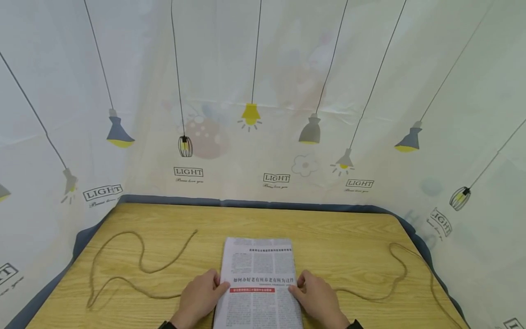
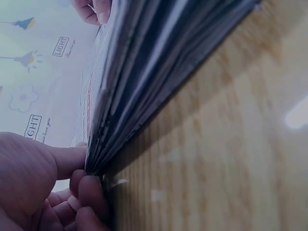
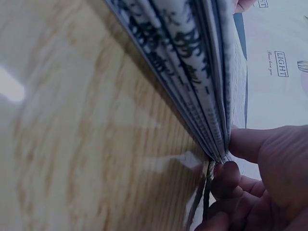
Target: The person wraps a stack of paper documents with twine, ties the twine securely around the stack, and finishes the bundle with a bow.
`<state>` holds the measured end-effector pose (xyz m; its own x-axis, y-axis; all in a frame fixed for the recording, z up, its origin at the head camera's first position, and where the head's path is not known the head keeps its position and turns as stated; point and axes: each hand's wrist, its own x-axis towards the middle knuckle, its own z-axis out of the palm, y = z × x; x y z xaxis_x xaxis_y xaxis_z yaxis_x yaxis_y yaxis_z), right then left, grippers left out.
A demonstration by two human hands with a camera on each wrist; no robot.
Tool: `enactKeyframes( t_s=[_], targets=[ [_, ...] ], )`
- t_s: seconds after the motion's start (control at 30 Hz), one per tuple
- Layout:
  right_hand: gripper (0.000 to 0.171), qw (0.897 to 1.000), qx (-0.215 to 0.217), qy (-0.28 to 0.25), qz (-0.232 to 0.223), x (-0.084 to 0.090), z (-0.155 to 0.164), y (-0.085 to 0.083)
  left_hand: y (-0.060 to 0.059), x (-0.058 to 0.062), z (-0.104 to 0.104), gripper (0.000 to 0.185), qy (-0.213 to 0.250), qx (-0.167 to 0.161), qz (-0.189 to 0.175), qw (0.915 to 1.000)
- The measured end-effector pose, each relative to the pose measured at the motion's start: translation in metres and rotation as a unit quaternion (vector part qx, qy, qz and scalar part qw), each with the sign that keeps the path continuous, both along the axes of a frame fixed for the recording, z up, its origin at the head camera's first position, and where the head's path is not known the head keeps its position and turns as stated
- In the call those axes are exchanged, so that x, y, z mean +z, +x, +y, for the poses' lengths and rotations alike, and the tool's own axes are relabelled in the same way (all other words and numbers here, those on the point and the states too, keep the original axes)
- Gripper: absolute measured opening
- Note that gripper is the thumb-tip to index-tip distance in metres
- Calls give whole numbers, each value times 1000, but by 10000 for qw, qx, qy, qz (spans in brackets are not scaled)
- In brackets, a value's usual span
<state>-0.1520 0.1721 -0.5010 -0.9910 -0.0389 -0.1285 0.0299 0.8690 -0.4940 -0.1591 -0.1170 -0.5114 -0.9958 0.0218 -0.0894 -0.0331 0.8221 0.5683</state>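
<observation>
A folded stack of newspaper lies on the wooden table, close to the near edge. My left hand grips its left edge and my right hand grips its right edge. In the left wrist view the left hand has its thumb on top of the newspaper and its fingers curled under the edge. The right wrist view shows the right hand pinching the newspaper the same way. A brown jute rope runs across the table and passes under the paper.
The rope loops over the left half of the table and trails off to the right toward the table's corner. A white curtain printed with hanging lamps closes in the table at the back and on both sides.
</observation>
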Motion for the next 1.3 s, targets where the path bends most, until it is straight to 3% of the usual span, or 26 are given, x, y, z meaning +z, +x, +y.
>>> enactKeyframes(
  t_s=[0.6, 0.83, 1.0, 1.17, 1.3],
  targets=[
    [25, 9990, -222, 257, 303, -2, -5, 3, -2, -2, 1, 26, -19, -9, 8, 10000],
    [24, 9990, -248, 120, 362, 1, -5, 3, -4, -1, -5, 25, -71, 55, 355, 9993],
    [20, 9968, -285, -175, 719, 6, 2, 3, -11, 7, -23, 21, -136, 255, 708, 9971],
    [19, 9967, -406, -281, 643, 9, 12, 0, -21, 24, -55, 16, -440, 309, 975, 9938],
    [18, 9962, -470, -262, 686, 11, 17, -1, -30, 32, -82, 21, -765, 330, 958, 9919]
  ],
)
